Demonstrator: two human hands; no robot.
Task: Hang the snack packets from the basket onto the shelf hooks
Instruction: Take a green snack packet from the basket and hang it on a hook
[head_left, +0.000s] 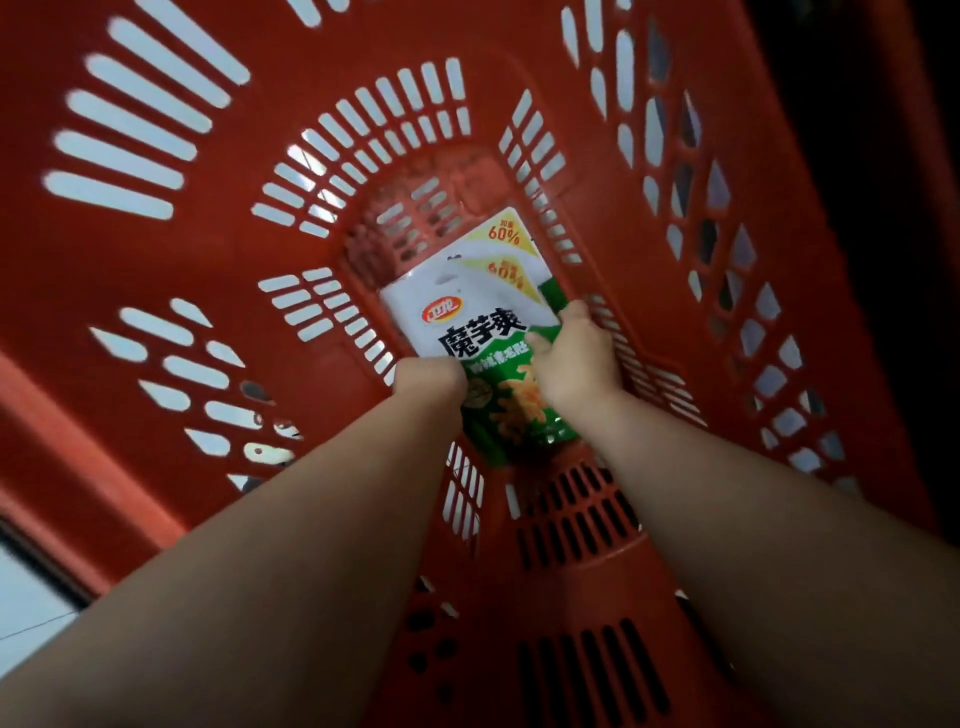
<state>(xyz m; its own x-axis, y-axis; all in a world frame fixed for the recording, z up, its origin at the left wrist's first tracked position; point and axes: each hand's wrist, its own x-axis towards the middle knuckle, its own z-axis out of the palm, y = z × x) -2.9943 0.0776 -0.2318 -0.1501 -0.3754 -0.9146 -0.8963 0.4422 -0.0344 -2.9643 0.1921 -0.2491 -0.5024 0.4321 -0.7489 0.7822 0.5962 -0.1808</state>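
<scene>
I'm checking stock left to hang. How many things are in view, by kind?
Snack packets: 2 visible, stacked, white and green; more beneath cannot be ruled out
Red basket: 1
Hands: 2, left hand and right hand, both with a grip on the packets
Total: 5

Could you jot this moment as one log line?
Stage: pickup | left hand: gripping snack packets | right hand: gripping same packets | place: bottom of red basket | hung: not yet
</scene>
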